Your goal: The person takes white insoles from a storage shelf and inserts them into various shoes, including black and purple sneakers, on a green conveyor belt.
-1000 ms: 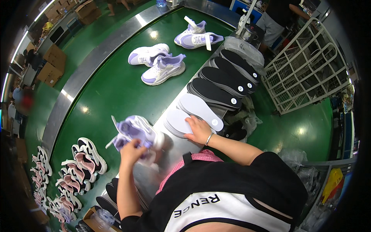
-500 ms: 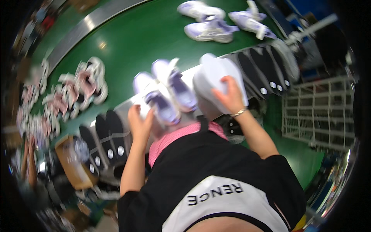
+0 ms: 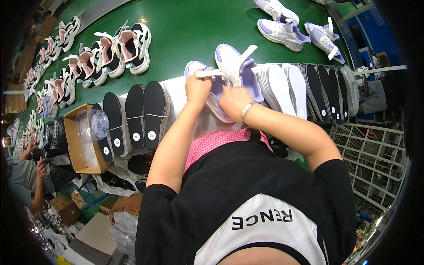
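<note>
Two white and lavender sneakers stand side by side before me, toes pointing away. My left hand (image 3: 198, 91) is closed around the left sneaker (image 3: 194, 67), near its raised white strap. Curled over that sneaker's opening is my right hand (image 3: 236, 102); its fingertips are hidden, and what they hold cannot be made out. The right sneaker (image 3: 227, 61) touches its neighbour, strap up and lavender lining showing. Just right of it lie stacked white insoles (image 3: 279, 89).
Black insoles in banded stacks (image 3: 145, 117) lie to the left, with more black insoles (image 3: 320, 90) at right. An open carton (image 3: 79, 152) holds clear plastic. Pink and black sneakers (image 3: 132, 51) and lavender pairs (image 3: 282, 33) stand on the green surface. A white wire rack (image 3: 371, 159) is at right. Another person's hand (image 3: 41, 168) shows far left.
My right hand has left the white insoles and moved left to the left sneaker. My left hand has moved up onto that sneaker. The view has shifted, and the picture is sharper.
</note>
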### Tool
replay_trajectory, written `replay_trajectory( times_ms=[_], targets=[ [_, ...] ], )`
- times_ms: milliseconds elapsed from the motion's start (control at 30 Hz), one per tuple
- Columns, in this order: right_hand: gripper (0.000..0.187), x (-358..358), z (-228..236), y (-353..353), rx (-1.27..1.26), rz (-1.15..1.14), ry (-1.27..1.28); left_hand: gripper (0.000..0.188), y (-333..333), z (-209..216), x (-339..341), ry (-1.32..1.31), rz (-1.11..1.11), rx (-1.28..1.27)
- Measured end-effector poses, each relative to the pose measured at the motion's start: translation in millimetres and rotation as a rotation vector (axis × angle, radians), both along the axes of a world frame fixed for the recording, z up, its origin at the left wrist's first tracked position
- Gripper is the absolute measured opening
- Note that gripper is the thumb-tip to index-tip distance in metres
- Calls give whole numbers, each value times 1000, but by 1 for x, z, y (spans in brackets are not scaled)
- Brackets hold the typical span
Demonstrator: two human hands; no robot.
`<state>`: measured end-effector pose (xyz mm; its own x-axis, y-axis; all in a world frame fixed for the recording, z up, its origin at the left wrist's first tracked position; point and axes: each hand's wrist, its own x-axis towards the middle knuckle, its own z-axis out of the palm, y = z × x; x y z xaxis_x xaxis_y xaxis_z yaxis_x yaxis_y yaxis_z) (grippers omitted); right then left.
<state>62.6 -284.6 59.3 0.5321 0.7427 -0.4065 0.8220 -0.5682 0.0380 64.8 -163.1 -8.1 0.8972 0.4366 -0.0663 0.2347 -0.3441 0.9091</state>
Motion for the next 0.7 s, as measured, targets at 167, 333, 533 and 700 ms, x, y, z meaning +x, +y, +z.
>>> replay_trajectory(
  times_ms=[167,333,533,700],
  targets=[
    [22,-1,-32,0,226,-168,-51,33,6,-12,3,14,57,41],
    [26,-14,18,-24,82,-170,-66,34,2,-14,1,5,116,46],
    [17,-8,8,-10,47,-94,2,29,-1,-22,-9,-121,-128,-188],
    [16,10,-48,1,193,-78,94,47,-5,8,-19,-7,-186,-395]
  ],
)
